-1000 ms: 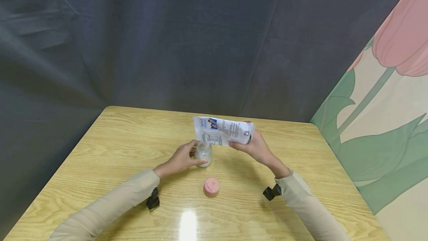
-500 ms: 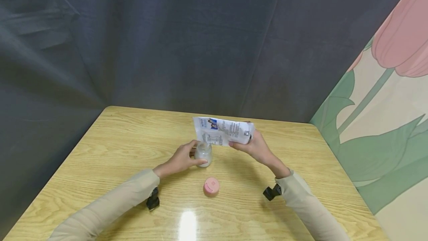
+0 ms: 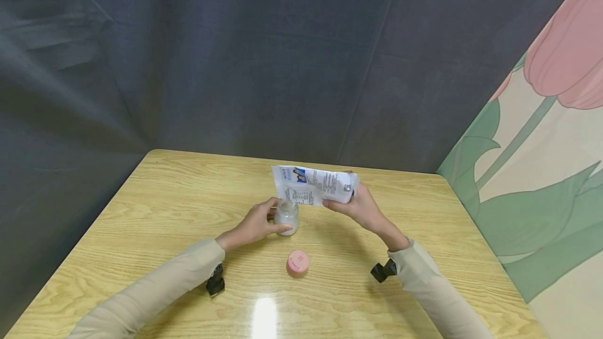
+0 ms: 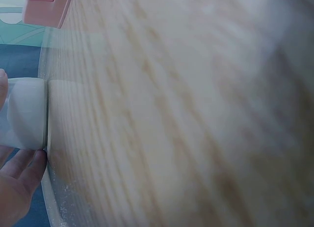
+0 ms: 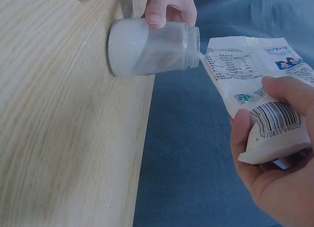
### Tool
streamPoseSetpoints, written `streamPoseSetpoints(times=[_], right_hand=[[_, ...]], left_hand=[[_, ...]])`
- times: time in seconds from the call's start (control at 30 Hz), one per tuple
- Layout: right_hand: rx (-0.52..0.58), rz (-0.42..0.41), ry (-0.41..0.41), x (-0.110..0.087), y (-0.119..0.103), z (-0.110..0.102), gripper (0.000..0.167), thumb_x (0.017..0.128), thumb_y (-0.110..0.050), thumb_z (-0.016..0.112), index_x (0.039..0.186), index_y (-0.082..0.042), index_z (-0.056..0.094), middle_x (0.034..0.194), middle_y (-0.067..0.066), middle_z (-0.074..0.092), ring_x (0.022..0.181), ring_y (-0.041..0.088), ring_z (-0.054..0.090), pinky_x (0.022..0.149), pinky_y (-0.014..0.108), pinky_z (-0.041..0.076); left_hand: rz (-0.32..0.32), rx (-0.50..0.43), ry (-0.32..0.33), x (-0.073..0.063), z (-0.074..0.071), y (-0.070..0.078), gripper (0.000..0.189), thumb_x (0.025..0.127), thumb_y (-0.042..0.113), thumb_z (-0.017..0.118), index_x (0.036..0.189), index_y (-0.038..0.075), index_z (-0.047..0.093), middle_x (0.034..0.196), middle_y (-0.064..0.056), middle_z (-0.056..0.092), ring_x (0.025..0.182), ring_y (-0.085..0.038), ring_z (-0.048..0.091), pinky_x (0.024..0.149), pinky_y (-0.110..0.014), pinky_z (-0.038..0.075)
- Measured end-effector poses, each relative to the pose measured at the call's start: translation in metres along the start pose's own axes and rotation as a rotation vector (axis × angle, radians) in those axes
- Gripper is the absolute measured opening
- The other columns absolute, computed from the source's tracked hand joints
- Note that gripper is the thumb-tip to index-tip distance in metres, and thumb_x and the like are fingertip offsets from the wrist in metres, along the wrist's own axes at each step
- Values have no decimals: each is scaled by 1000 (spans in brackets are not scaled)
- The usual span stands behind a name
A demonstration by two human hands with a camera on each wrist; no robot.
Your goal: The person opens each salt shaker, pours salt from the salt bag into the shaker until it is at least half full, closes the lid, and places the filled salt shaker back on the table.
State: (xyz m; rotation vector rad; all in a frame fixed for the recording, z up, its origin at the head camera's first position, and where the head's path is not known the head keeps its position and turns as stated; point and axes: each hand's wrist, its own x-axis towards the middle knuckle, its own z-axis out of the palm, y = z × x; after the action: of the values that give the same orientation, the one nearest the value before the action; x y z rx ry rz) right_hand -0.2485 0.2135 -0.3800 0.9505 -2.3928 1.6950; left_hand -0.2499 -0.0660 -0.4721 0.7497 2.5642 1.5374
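A clear glass jar (image 3: 286, 218) stands upright on the table, partly filled with a white substance that slopes up one side in the right wrist view. My left hand (image 3: 256, 222) holds it between thumb and fingers. In my right hand (image 3: 360, 208) I grip a white printed bag (image 5: 240, 74) with a barcode, tilted so its open corner lies at the jar's mouth. White material shows between that corner and the jar rim in the right wrist view. A pink lid (image 3: 298, 263) lies on the table, nearer to me than the jar.
The wooden table (image 3: 188, 198) ends at a dark curtain (image 3: 282, 67) behind it. A flower-patterned panel (image 3: 542, 171) stands along the right side. White grains are scattered on the surface near the left hand in the left wrist view.
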Motion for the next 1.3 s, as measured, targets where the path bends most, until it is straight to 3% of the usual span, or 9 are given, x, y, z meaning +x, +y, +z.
streamPoseSetpoints(times=[1.3], right_hand=[[-8,-15,-15,-1,-2,-1,51,81,9,76,126,2,53,121,19,64,105,33,66,78,35,60]], left_hand=[[0,-1,-2,0,0,1,66,81,19,84,134,-2,51,125,-16,63,113,-32,63,95,-36,53]])
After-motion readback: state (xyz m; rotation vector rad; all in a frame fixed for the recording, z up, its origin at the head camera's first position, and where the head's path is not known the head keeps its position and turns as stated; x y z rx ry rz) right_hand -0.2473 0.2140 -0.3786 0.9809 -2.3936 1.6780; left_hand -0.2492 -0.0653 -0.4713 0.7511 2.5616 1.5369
